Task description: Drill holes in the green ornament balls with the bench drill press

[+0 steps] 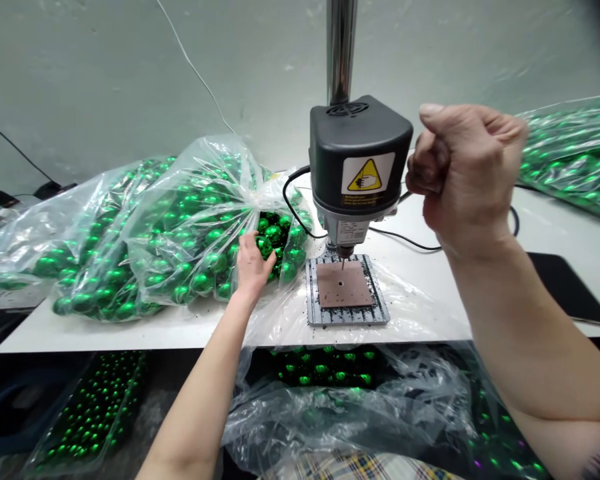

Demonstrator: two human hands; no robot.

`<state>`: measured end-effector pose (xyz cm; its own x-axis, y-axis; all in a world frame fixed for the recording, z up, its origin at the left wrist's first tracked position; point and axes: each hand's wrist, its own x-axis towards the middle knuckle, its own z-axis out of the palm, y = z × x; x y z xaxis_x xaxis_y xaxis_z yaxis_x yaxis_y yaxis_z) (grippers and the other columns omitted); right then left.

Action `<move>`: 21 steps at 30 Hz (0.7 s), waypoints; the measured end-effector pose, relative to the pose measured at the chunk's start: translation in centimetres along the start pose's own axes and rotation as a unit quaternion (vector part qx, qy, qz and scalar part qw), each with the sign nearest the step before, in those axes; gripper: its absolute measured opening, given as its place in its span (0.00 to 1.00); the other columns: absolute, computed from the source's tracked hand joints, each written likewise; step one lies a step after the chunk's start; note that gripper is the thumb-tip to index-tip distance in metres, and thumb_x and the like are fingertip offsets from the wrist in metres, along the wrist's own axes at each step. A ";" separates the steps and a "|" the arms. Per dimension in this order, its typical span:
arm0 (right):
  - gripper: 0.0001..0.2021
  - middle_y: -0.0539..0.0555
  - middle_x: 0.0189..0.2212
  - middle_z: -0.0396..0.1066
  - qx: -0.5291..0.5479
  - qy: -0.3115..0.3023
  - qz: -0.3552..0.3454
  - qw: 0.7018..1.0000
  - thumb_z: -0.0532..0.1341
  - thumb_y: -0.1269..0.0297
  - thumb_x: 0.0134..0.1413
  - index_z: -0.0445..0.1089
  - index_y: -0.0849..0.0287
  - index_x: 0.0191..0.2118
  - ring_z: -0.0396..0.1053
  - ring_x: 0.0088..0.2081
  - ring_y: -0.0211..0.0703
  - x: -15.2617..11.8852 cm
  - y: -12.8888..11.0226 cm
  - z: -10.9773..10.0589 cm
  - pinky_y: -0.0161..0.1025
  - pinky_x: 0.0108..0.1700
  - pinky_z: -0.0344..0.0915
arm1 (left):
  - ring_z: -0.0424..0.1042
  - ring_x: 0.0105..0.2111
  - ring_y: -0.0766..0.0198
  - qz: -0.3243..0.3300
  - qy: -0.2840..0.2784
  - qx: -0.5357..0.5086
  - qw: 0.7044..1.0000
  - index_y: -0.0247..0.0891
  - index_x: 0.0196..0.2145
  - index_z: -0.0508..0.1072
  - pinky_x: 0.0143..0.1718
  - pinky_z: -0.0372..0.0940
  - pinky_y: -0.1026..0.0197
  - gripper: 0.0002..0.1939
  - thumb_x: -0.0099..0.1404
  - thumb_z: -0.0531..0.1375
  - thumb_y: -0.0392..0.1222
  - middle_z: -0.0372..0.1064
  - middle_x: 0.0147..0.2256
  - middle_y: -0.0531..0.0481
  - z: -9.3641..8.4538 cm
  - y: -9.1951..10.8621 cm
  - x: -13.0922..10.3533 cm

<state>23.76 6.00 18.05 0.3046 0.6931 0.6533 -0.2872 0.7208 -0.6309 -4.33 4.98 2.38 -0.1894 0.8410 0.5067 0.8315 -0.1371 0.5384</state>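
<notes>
My left hand [253, 263] reaches into the mouth of a clear plastic bag [180, 227] full of shiny green balls. Its thumb and fingers curve around a green ball [264, 247] at the opening, and the fingertips are partly hidden. My right hand [473, 167] is raised in a fist just right of a black drill press head [360, 160]; whatever the fist holds is hidden. Under the drill bit [343, 263] lies a brown plate [353, 293] with a small dark hole, resting on a grey slotted base [347, 317] strewn with dark shavings.
A metal column [341, 53] rises behind the drill head. Black cables [405, 240] cross the white table [430, 307]. Another bag of green balls [575, 157] stands right, above a black flat object [570, 287]. More bagged balls [97, 407] lie below the table edge.
</notes>
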 end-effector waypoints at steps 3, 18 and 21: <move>0.21 0.45 0.08 0.52 0.011 0.002 0.000 1.000 0.68 0.73 0.45 0.59 0.56 0.11 0.44 0.09 0.30 -0.1 -0.1 0.1 0.38 0.10 0.32 | 0.73 0.45 0.53 -0.046 -0.059 -0.164 0.984 0.39 0.52 0.66 0.48 0.68 0.52 0.29 0.56 0.71 0.45 0.69 0.48 0.43 -0.7 3.1 -2.8; 0.29 0.45 0.10 0.51 -0.081 -0.061 -0.018 0.995 0.66 0.46 0.56 0.52 0.54 0.17 0.44 0.12 0.32 0.4 0.9 -0.9 0.39 0.12 0.41 | 0.69 0.36 0.60 -0.016 -0.265 -0.261 0.928 0.39 0.52 0.75 0.39 0.67 0.57 0.27 0.55 0.72 0.44 0.71 0.41 0.47 4.9 5.5 -5.3; 0.29 0.45 0.11 0.52 -0.101 -0.088 -0.032 0.990 0.63 0.43 0.58 0.51 0.54 0.19 0.44 0.12 0.32 0.6 1.2 -1.2 0.39 0.12 0.43 | 0.69 0.39 0.58 0.015 -0.267 -0.227 0.936 0.41 0.52 0.76 0.42 0.67 0.55 0.27 0.54 0.72 0.43 0.67 0.40 0.47 5.5 5.7 -5.2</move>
<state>24.68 7.30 17.15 0.1481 0.6493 0.7459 -0.0792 0.7596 -0.6455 4.21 2.71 -0.88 0.2198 0.9584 0.1819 0.5022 -0.2710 0.8212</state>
